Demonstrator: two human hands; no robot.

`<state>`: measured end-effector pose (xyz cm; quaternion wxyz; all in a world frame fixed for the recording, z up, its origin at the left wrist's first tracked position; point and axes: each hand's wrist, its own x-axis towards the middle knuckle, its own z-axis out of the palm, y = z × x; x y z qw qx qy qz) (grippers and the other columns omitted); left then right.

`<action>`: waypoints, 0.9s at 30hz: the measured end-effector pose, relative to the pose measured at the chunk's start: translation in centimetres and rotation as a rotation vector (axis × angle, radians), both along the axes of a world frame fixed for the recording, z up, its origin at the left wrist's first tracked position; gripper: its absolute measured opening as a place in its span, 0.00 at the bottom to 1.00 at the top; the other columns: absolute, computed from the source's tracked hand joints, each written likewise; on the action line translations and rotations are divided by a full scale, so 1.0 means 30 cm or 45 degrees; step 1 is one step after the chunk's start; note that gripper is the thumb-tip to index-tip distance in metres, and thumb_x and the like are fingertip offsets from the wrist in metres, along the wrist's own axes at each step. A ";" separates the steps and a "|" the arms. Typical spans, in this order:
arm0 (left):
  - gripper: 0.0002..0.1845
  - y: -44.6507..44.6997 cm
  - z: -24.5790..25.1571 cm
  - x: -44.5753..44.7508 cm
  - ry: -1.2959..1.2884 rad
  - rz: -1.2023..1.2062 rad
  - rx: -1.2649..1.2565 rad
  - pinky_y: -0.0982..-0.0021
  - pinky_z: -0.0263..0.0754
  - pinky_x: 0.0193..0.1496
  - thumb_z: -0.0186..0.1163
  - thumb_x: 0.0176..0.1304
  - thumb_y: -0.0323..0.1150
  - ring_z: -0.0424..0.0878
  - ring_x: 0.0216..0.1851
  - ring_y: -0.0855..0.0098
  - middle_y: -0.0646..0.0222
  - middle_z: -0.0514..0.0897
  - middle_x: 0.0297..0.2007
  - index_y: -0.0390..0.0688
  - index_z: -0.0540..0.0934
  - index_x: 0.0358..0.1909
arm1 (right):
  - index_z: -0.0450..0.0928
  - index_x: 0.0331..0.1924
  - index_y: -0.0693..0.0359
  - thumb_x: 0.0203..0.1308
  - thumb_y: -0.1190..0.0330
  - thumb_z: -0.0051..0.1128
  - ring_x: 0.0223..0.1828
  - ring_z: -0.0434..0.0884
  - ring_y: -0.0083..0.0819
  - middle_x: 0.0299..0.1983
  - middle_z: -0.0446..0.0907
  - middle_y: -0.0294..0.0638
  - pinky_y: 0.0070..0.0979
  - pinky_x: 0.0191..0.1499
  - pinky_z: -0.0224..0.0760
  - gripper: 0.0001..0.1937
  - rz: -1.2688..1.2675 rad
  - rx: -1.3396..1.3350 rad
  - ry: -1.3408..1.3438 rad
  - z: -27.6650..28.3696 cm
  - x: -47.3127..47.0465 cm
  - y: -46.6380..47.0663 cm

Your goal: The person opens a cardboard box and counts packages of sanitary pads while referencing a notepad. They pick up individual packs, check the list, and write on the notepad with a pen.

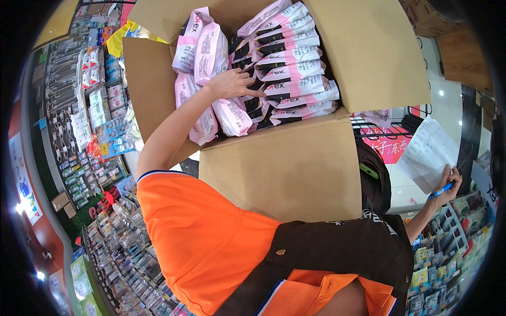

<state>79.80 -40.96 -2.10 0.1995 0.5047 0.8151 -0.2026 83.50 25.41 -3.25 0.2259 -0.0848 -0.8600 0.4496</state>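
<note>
An open cardboard carton (276, 170) holds rows of pink, white and black Kotex packs (294, 73), most of them stacked on edge. My left hand (236, 83) reaches into the carton with its fingers spread, a fingertip at the packs of the right-hand row, and grips nothing. Under my left wrist are larger pink and white packs (211, 53) at the carton's left side. Out to the right, my right hand (448, 185) holds a sheet of paper (429, 154) with handwriting on it, together with a blue pen (441, 190).
Shelves of packaged goods (95, 106) stand at the left, with more hanging goods (431, 276) at the lower right. A black wire rack (385, 134) with a pink sign is beyond the carton's right corner. A wooden surface (464, 59) is at the upper right.
</note>
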 end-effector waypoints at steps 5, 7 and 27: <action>0.30 0.022 -0.009 0.001 -0.026 0.013 0.092 0.74 0.68 0.39 0.48 0.58 0.33 0.76 0.40 0.75 0.74 0.75 0.40 0.70 0.63 0.63 | 0.63 0.26 0.62 0.55 0.78 0.61 0.42 0.72 0.26 0.41 0.75 0.44 0.24 0.52 0.61 0.14 0.061 0.006 0.046 -0.010 0.001 0.012; 0.29 0.045 -0.020 0.019 -0.028 0.039 0.132 0.73 0.68 0.40 0.48 0.58 0.34 0.76 0.41 0.74 0.73 0.76 0.41 0.69 0.63 0.62 | 0.63 0.26 0.62 0.55 0.78 0.61 0.42 0.72 0.26 0.41 0.75 0.44 0.25 0.53 0.61 0.14 0.044 -0.088 0.001 -0.008 0.004 0.018; 0.11 0.137 -0.018 0.117 -0.292 0.223 -0.212 0.69 0.68 0.45 0.51 0.58 0.38 0.72 0.52 0.71 0.71 0.73 0.50 0.58 0.81 0.40 | 0.62 0.24 0.60 0.56 0.77 0.60 0.43 0.74 0.28 0.36 0.76 0.40 0.27 0.53 0.62 0.14 0.101 0.150 -0.127 0.029 -0.056 0.012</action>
